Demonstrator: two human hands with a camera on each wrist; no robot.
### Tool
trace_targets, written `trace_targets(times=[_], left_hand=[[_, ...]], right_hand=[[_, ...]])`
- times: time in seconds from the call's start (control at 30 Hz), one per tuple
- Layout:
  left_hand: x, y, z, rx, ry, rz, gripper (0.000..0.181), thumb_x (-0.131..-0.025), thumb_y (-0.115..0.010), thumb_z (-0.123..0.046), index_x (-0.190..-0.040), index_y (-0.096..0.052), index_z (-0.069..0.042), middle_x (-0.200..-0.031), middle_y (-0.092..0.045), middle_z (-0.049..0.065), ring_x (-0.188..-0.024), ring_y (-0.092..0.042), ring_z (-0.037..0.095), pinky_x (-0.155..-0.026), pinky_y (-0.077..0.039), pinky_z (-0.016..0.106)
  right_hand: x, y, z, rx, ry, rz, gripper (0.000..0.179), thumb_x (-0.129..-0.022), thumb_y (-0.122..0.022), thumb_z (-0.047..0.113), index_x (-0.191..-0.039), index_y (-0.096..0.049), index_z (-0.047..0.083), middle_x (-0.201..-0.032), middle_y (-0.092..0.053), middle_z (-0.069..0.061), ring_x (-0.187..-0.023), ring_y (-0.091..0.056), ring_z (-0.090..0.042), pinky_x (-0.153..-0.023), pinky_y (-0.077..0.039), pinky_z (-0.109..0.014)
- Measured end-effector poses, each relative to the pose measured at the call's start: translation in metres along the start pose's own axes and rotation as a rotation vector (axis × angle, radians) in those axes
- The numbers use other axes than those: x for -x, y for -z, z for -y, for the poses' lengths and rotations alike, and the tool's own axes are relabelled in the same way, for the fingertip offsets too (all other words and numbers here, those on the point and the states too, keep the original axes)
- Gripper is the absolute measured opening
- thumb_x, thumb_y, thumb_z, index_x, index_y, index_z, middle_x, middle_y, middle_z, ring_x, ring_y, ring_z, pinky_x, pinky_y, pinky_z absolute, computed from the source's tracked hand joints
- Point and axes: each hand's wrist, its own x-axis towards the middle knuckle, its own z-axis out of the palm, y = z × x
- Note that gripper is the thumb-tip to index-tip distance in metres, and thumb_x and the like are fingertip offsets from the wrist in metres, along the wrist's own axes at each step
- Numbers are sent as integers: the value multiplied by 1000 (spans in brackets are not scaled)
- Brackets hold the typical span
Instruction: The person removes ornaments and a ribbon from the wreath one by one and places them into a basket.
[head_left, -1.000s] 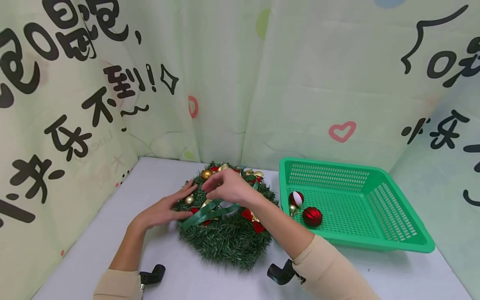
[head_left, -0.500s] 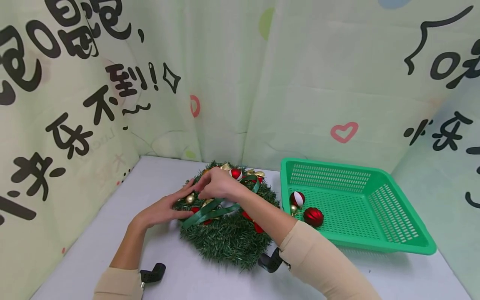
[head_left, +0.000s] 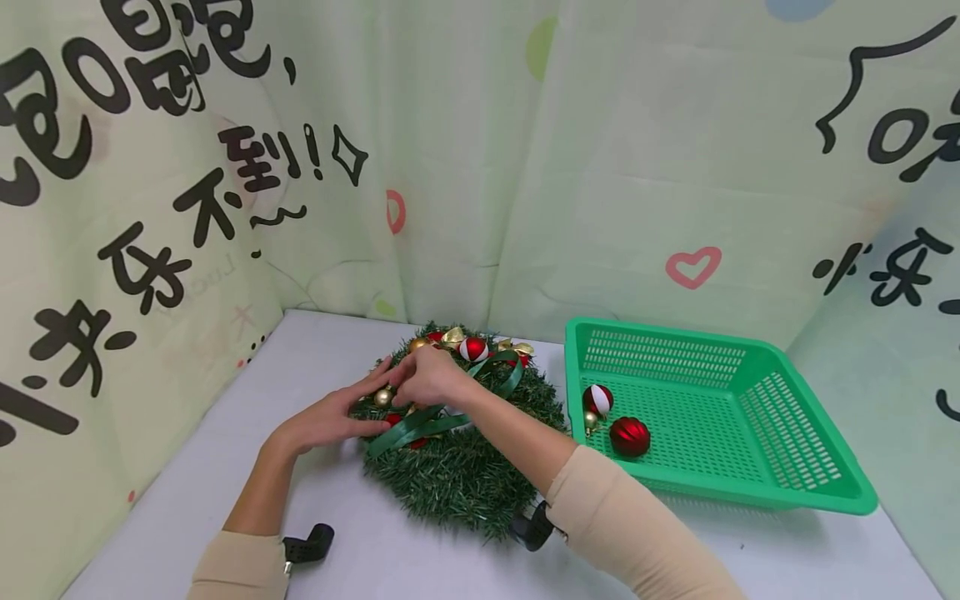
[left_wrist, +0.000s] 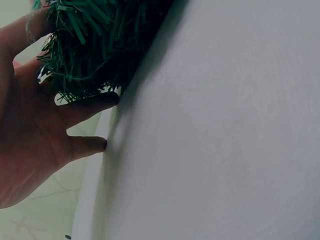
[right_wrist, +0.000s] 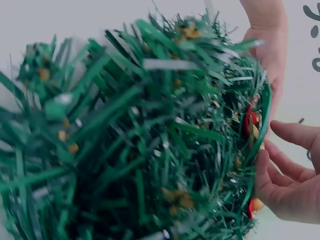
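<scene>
A green tinsel wreath (head_left: pixel 461 467), dressed with baubles, red-and-gold bows and a green ribbon (head_left: pixel 427 429), lies on the table. On its left side rests my left hand (head_left: pixel 341 414), fingers spread; the left wrist view shows straight fingers (left_wrist: pixel 92 107) at the wreath's edge and on the tabletop. Bent across the wreath, my right hand (head_left: pixel 427 377) has its fingertips near a gold bauble (head_left: pixel 383 397), close to the left fingers. The right wrist view shows its fingers (right_wrist: pixel 280 185) at the decorated face; whether they pinch anything is hidden. A red-and-white bauble (head_left: pixel 473 349) sits at the wreath's back.
To the right stands a green plastic basket (head_left: pixel 750 492). In it lie a red bauble (head_left: pixel 630 437), a red-and-white bauble (head_left: pixel 598 399) and a small gold bauble (head_left: pixel 591 420). Printed curtains (head_left: pixel 600 167) hang behind and beside the white table (head_left: pixel 345 508).
My right hand has moved left and slightly down across the wreath, toward the left fingers, uncovering the red-and-white bauble at the back. The left hand keeps its place on the wreath.
</scene>
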Motion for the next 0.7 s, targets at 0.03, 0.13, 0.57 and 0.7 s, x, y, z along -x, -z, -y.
trace_targets(times=[0.03, 0.13, 0.57, 0.7], left_hand=[[0, 0, 0, -2, -2, 0, 88, -97, -74, -41, -166, -18, -43, -176, -5, -7, -161, -12, 41, -118, -23, 74], [0, -1, 2, 2, -3, 3, 89, -97, -74, -40, -167, -18, -41, -176, -5, -8, -161, -12, 41, -118, -24, 74], [0, -1, 0, 18, 4, 16, 90, -98, -73, -42, -168, -16, -37, -176, -3, -12, -161, -12, 41, -118, -26, 73], [1, 0, -1, 25, 12, 16, 91, -97, -74, -41, -168, -16, -37, -176, -4, -13, -161, -11, 39, -119, -26, 72]], right_hand=[[0, -2, 0, -2, -5, -6, 14, -89, -82, 8, -103, -78, 8, -98, -73, -3, -68, -66, -19, -64, -56, -31], [-1, -7, -1, 2, -20, -32, 14, -87, -84, 11, -100, -78, 9, -94, -73, -1, -65, -61, -15, -59, -51, -29], [-3, -20, -2, 74, -40, -201, 24, -80, -93, 29, -88, -76, 14, -95, -72, 0, -75, -63, -14, -61, -52, -27], [-6, -23, -2, 114, -59, -229, 25, -77, -95, 33, -84, -76, 17, -93, -71, 2, -77, -64, -15, -60, -51, -26]])
